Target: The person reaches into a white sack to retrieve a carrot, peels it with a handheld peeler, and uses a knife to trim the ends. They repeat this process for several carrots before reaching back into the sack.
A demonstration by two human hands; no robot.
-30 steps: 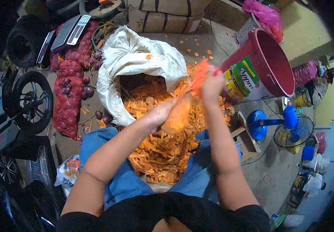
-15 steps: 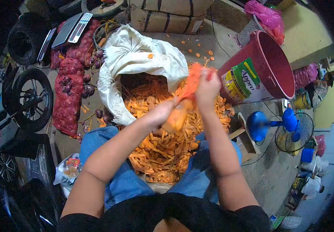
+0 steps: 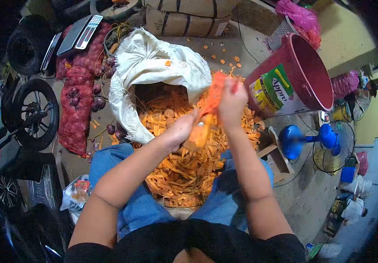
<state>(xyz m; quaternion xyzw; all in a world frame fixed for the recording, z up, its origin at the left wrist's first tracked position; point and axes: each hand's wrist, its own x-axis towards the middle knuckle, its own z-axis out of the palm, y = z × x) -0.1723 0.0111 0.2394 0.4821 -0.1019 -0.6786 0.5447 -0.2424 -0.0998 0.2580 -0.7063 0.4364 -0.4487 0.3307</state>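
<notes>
From here I see the left hand [image 3: 182, 131] wrapped around a chunky, yellow-orange carrot-like piece [image 3: 199, 135], slanted over the heap of thin orange peel-like strips [image 3: 182, 177], probably so that scraps land there. The right hand [image 3: 233, 104] is clenched at the upper end of a bright orange-red blurred length [image 3: 214, 97]; I can't tell exactly what it grips. Blue-jeaned legs [image 3: 132, 199] flank the heap, seemingly keeping it gathered. The crumpled white woven sack [image 3: 154, 65] gapes towards the person, perhaps for easy reach; the tall maroon plastic bucket [image 3: 263, 81] stands conveniently right-hand side.

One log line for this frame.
left hand: gripping orange item | right hand: closed, contents blurred | below: orange strips | beyond: white sack, open
</notes>
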